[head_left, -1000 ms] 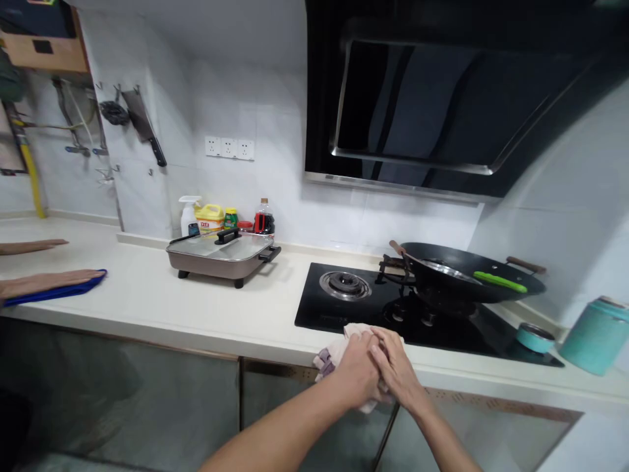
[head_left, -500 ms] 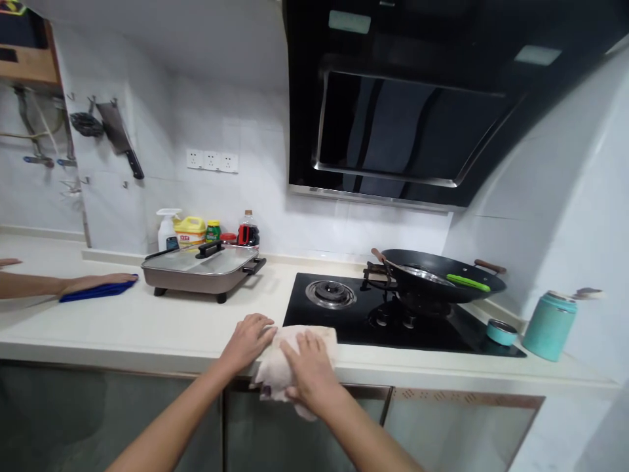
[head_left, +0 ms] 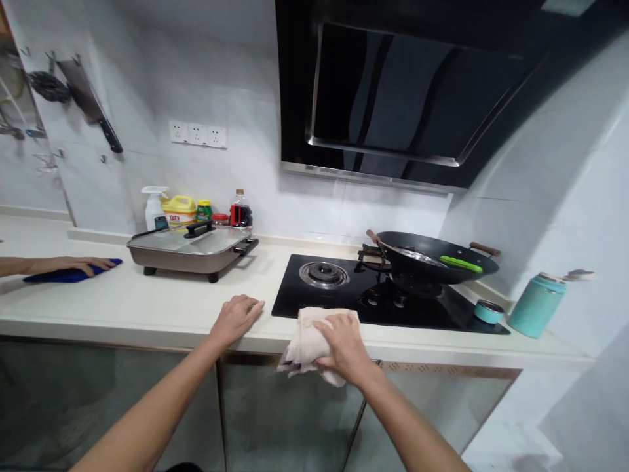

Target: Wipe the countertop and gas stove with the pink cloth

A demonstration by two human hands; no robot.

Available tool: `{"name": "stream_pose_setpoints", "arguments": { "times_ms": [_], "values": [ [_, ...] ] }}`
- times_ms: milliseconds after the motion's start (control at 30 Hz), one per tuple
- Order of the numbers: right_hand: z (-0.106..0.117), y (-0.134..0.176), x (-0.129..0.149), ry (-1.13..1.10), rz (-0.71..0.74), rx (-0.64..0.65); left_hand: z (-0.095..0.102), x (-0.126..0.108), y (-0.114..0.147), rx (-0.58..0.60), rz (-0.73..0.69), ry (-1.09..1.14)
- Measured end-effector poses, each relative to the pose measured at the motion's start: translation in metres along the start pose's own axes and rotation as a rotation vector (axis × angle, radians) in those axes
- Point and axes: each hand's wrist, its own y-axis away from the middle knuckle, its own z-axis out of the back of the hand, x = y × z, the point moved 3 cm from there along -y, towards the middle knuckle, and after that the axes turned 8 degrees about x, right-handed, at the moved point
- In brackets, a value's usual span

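My right hand [head_left: 346,346] grips a pale pink cloth [head_left: 305,337] and presses it on the counter's front edge, just at the near rim of the black glass gas stove [head_left: 289,303]. Part of the cloth hangs down over the edge in front of the cabinet doors. To the left, my left hand [head_left: 236,319] rests palm down on the white counter [head_left: 191,305], its fingers stretched out and holding nothing. A black wok [head_left: 417,244] sits on the stove's right burner, with a green-handled utensil [head_left: 460,264] in it.
A lidded electric pan [head_left: 181,260] stands left of the stove, with a spray bottle [head_left: 155,208] and other bottles behind it. At far left another person's hand [head_left: 63,263] lies on a blue cloth [head_left: 73,275]. A teal flask [head_left: 536,307] and its cup [head_left: 488,312] stand right; the range hood [head_left: 383,98] hangs above.
My right hand has slid the cloth to the right along the counter's edge, away from my left hand. At far left, the other person's hand remains on the blue cloth. The view has shifted.
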Motion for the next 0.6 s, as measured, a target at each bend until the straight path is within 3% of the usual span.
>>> {"name": "stream_pose_setpoints", "arguments": {
  "times_ms": [167, 500, 600],
  "values": [
    [0.021, 0.044, -0.072, -0.045, -0.123, -0.013, 0.005, -0.007, 0.002, -0.004, 0.000, -0.015],
    [0.041, 0.155, -0.236, 0.074, -0.415, 0.009, 0.001, -0.006, 0.002, -0.043, -0.009, -0.001],
    [0.046, 0.175, -0.267, 0.103, -0.511, 0.046, 0.002, -0.011, 0.004, -0.048, -0.004, 0.004]
  ]
}}
